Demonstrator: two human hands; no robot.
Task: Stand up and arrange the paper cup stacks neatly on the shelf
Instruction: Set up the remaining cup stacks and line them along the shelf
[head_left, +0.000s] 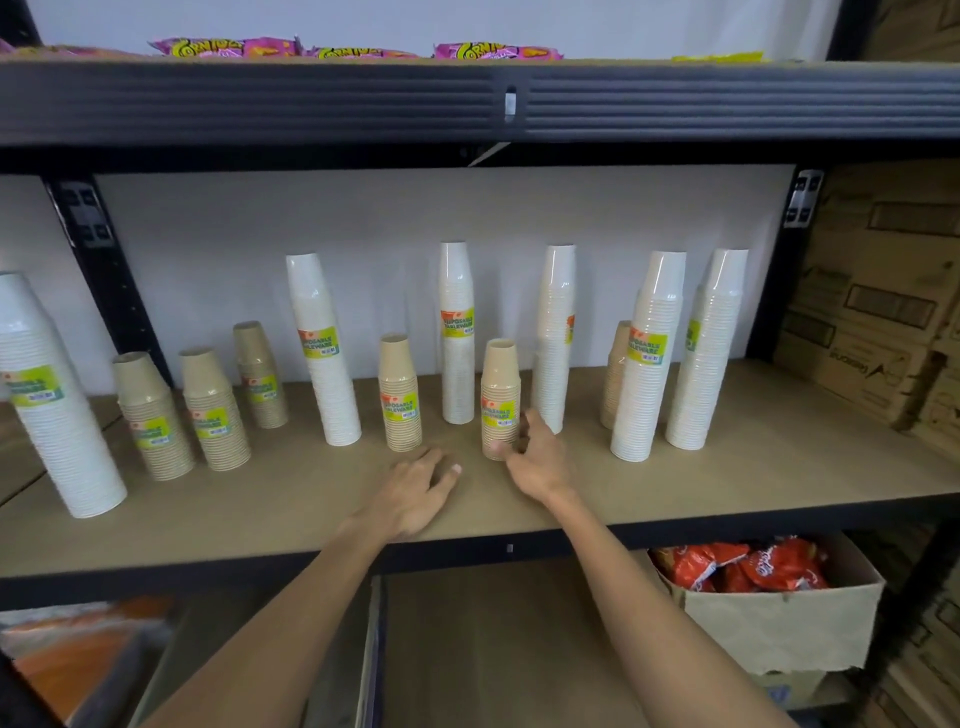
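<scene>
Several cup stacks stand upright on the wooden shelf (789, 467). Tall white stacks (322, 358) (457, 338) (553, 343) alternate with short brown stacks (399, 400). My right hand (537, 454) wraps the base of one short brown stack (500, 384), thumb in front and fingers at its right side. My left hand (415, 491) lies palm down on the board just left of it, holding nothing. Three more brown stacks (215, 410) and a big white stack (49, 405) stand at the left. Two tall stacks (647, 364) (706, 353) stand at the right, a brown one (615, 374) half hidden behind them.
A black beam of the upper shelf (311, 98) hangs overhead, with pink snack packs (228, 48) on it. Black uprights (104, 270) frame the bay. Cardboard boxes (883, 301) are stacked at the right. Below right sits an open box of red snack bags (748, 566).
</scene>
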